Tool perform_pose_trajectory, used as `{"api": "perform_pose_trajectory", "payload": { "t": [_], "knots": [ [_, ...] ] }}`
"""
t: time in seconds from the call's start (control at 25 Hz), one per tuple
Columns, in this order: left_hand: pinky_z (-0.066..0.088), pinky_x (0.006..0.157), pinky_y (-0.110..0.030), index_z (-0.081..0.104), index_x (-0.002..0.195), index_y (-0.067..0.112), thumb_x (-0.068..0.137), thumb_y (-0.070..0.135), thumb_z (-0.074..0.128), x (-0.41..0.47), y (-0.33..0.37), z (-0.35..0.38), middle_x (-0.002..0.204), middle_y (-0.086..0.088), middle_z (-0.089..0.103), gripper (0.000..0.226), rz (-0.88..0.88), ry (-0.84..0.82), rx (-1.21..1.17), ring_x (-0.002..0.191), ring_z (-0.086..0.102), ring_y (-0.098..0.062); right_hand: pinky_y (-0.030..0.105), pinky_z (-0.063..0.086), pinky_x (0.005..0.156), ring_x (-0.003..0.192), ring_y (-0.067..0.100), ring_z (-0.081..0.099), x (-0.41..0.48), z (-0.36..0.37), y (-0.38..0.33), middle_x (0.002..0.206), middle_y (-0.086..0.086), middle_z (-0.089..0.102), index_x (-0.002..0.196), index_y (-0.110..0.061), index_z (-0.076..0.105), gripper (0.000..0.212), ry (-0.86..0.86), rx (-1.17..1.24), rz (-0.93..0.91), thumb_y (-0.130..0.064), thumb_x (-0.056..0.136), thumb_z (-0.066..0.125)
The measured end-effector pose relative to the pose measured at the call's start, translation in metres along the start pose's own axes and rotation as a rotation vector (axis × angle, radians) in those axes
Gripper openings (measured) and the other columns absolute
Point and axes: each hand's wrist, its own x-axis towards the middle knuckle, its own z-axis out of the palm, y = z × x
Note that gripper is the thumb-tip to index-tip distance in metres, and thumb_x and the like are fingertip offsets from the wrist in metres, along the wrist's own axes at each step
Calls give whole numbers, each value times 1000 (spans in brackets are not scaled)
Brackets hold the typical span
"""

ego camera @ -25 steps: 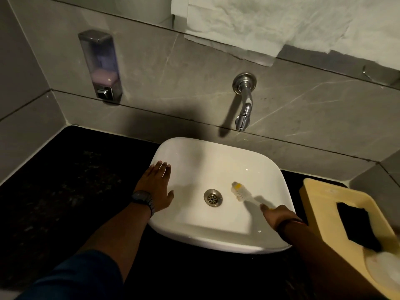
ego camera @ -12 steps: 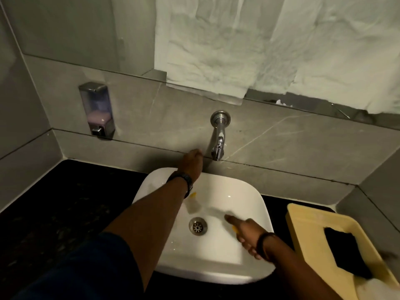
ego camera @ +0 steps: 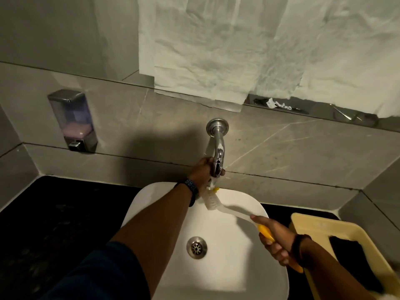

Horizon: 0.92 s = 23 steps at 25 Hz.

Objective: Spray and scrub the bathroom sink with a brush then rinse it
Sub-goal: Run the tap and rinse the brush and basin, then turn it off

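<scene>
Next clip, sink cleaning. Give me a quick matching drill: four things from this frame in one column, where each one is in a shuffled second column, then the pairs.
Things:
1. left hand
2. right hand
3. brush head
4. soap dispenser

Places:
A. on the wall, left of the tap
B. under the spout, over the sink's back rim
C. at the tap's lower end
D. around the yellow brush handle

Pairs: 1-C, 2-D, 3-B, 4-A
</scene>
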Motion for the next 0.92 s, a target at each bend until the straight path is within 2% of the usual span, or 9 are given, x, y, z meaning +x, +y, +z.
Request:
{"api": "perform_pose_trajectory", "payload": {
  "t": [0.16, 0.28, 0.36, 0.44, 0.56, 0.6, 0.68, 0.76, 0.92],
  "knots": [
    [51, 62, -17, 68, 92, 15, 89, 31, 60, -8, 8, -14, 82, -1, 71, 18, 126, 46, 196, 71, 66, -7, 22, 14, 41, 37, 15, 17, -7, -1, 1, 44, 0, 25, 44, -19, 37, 65, 3, -15, -22, -80, 64, 50],
    [54, 68, -20, 68, 83, 23, 75, 27, 76, -16, 18, -11, 81, -1, 72, 12, 207, 30, 342, 69, 68, -7, 22, 18, 40, 34, 15, 22, -16, -1, -1, 42, 0, 31, 44, -18, 37, 65, 132, -67, -182, -76, 69, 53],
    [53, 72, -22, 70, 84, 23, 73, 29, 78, -22, 25, -6, 80, -2, 73, 15, 202, 61, 430, 74, 69, -10, 25, 26, 43, 35, 14, 37, -30, 0, -2, 43, -2, 44, 45, -18, 42, 65, 305, -248, -359, -75, 74, 51],
    [51, 78, -27, 72, 91, 18, 73, 31, 78, -17, 27, -5, 81, -2, 73, 23, 179, 102, 533, 80, 68, -14, 27, 33, 48, 49, 11, 52, -36, 0, -6, 52, -6, 57, 50, -19, 51, 68, 520, -616, -419, -81, 74, 40],
    [49, 80, -28, 72, 94, 16, 72, 34, 78, -17, 31, -5, 85, -2, 73, 30, 139, 111, 608, 82, 65, -15, 27, 35, 51, 56, 8, 53, -45, 0, -9, 56, -8, 56, 56, -24, 53, 68, 695, -841, -438, -85, 73, 28],
    [49, 79, -28, 72, 95, 16, 71, 35, 78, -18, 32, -3, 86, -3, 73, 30, 130, 109, 617, 81, 65, -14, 29, 37, 53, 56, 10, 53, -46, 1, -11, 57, -8, 57, 57, -24, 53, 67, 664, -788, -419, -84, 74, 31],
    [49, 76, -27, 72, 93, 17, 70, 36, 79, -18, 33, -2, 84, -2, 73, 30, 119, 119, 620, 79, 65, -14, 28, 36, 50, 45, 15, 48, -46, 4, -14, 51, -3, 53, 54, -18, 51, 63, 488, -421, -362, -76, 77, 43],
    [51, 74, -27, 72, 92, 18, 70, 35, 80, -18, 33, -1, 80, 0, 72, 29, 113, 132, 607, 79, 66, -15, 22, 24, 40, 33, 17, 29, -48, 5, -15, 42, -1, 37, 47, -17, 40, 63, 291, -61, -200, -72, 75, 50],
    [53, 76, -30, 72, 92, 17, 70, 33, 80, -19, 32, 1, 78, 0, 72, 29, 110, 141, 586, 80, 67, -17, 20, 17, 38, 34, 15, 19, -56, 4, -17, 41, -1, 26, 42, -19, 34, 64, 111, 42, -30, -77, 69, 45]
  ]
}}
